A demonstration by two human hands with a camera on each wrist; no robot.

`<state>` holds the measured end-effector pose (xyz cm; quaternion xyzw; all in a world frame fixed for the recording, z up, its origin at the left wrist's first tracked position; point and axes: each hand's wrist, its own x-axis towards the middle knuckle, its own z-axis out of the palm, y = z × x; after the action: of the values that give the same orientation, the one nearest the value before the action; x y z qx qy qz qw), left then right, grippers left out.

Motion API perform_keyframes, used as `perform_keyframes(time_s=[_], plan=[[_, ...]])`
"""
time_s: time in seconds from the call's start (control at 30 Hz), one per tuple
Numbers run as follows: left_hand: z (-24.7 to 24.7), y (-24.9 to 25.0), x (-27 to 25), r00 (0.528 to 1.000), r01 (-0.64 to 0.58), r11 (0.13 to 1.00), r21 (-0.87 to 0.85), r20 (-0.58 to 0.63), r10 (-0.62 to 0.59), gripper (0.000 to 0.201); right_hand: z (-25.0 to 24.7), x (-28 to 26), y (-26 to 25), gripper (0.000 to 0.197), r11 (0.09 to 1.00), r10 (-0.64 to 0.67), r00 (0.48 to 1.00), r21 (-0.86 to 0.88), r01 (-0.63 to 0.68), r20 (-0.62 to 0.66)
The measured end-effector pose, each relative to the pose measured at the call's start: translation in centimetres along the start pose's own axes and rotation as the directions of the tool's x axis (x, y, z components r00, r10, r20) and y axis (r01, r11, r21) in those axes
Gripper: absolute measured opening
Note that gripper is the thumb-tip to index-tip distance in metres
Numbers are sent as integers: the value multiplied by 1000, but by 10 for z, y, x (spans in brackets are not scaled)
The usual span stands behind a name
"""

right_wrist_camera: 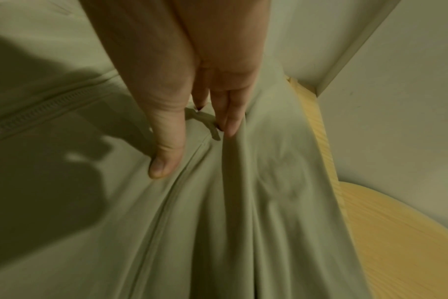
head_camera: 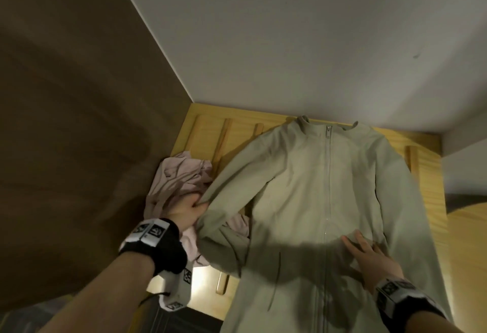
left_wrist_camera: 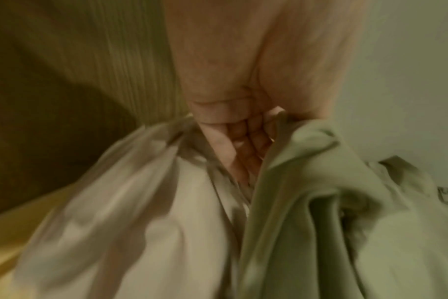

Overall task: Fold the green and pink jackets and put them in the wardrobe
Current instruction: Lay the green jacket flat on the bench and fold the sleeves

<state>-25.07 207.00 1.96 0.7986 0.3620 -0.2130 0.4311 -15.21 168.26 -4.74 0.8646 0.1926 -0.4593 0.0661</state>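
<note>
Now green jacket (head_camera: 303,188) sleeve between fingers (left_wrist_camera: 246,139)

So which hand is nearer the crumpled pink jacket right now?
Left. The left hand grips the green jacket by its sleeve end, right against the pink jacket. The right hand rests on the green jacket's front beside the zipper, well away from the pink one.

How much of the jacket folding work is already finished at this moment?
Done: green jacket lies spread flat, zipped, on the wooden surface. In hand: left hand grips its sleeve cuff; right hand rests flat on the body. Left: all folds, the crumpled pink jacket, and storing both.
</note>
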Motion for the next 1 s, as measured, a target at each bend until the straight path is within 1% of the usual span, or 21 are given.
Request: perform_keyframes(time_s=[0.07,0.1,0.2,0.27,0.3,0.37,0.43,0.47,0.5,0.53,0.57,0.6,0.63,0.67,0.7,0.73,0.77,0.83,0.87,0.93,1.0], plan=[[-22,8,-5,999,5,998,-59,45,-3,22,0,0,0,76,1000,-1,1000,5,1,-3],[-31,11,-7,997,19,999,-44,71,-16,22,-1,0,0,75,1000,-2,1000,8,2,-5],[-49,19,-9,983,33,987,158,175,-60,26,-1,1,0,76,1000,5,1000,19,-6,14],[-52,23,-11,964,-9,965,263,257,-61,13,0,2,-1,77,999,16,1000,28,-17,24],[-52,25,-13,963,-42,951,307,267,-44,10,0,3,-1,78,999,21,1000,30,-22,21],[-50,29,-12,980,-94,935,343,198,26,25,1,4,-2,77,999,29,999,25,-29,16],[-47,33,-13,994,-105,949,299,44,96,44,1,4,-2,78,999,41,999,20,-41,17],[-47,34,-12,992,-98,950,295,-49,117,46,1,3,-2,79,999,43,999,19,-44,16],[-49,36,-11,981,-83,945,316,-138,133,43,1,3,-2,79,999,43,999,19,-44,13],[-52,37,-10,966,-52,934,353,-221,137,36,2,3,-2,79,999,43,999,17,-43,11],[-56,39,-9,945,8,925,381,-305,118,25,2,3,-2,78,999,43,999,11,-43,10],[-59,43,-8,921,92,916,389,-383,70,17,1,3,-2,78,999,44,999,2,-44,10],[-60,46,-9,898,174,909,379,-440,12,15,1,2,-2,78,999,47,999,-9,-47,14],[-61,49,-9,878,239,903,358,-478,-42,21,0,2,-2,79,999,47,999,-19,-47,20],[-61,51,-9,866,277,902,331,-492,-86,27,0,2,-2,81,999,46,999,-25,-45,28],[-60,53,-9,857,283,906,314,-506,-93,29,-1,2,-2,81,999,44,998,-27,-43,36],[-59,54,-9,855,265,912,313,-513,-72,30,-1,2,-3,81,999,41,998,-27,-40,38],[-56,54,-10,870,177,933,314,-492,0,31,0,2,-3,79,999,41,999,-26,-40,30],[-53,52,-10,886,124,954,275,-462,18,34,0,3,-2,78,999,41,999,-24,-40,26],[-46,47,-10,925,52,997,54,-379,-28,40,1,4,-2,77,999,40,999,-24,-39,28],[-42,40,-9,948,7,986,-164,-312,-58,43,2,5,-2,77,999,43,998,-30,-42,38]])
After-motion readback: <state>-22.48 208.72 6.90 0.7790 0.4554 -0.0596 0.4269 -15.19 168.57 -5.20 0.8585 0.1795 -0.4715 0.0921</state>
